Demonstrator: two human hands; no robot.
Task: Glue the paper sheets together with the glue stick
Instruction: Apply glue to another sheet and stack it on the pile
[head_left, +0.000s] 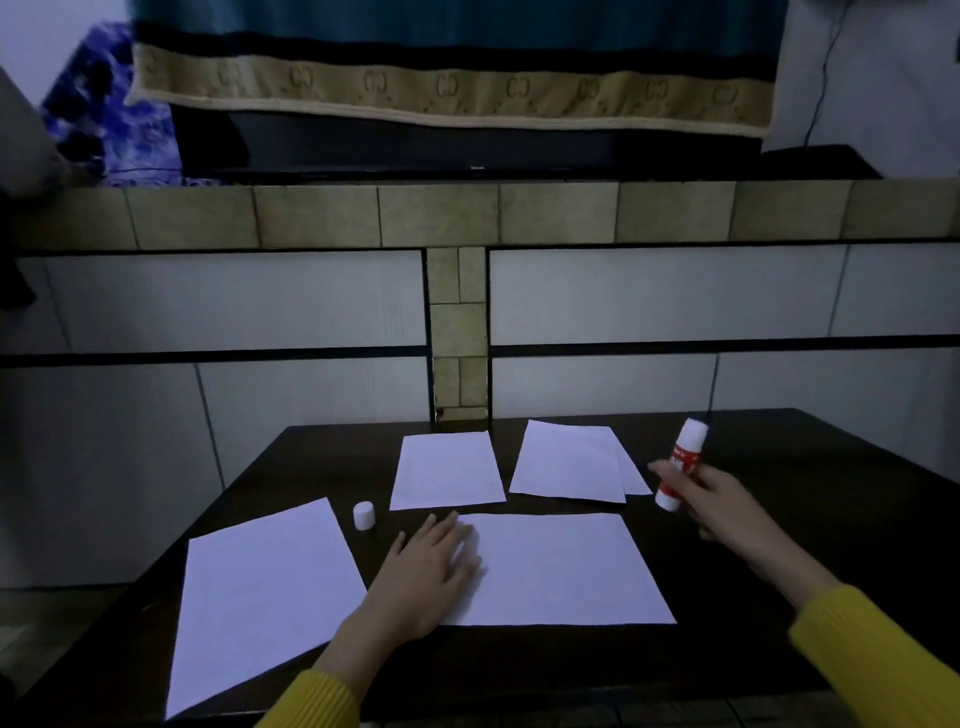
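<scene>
Now: five paper sheets (563, 569), one cap (364, 515); right hand (722, 501) grips glue stick (681, 465); left hand (431, 574) flat.

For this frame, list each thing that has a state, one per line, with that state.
glue stick: uncapped, held off the table by the right hand
cap: off, standing on the table
centre sheet: flat, pressed by the left hand
left sheet: flat, untouched
far sheets: flat, untouched
</scene>
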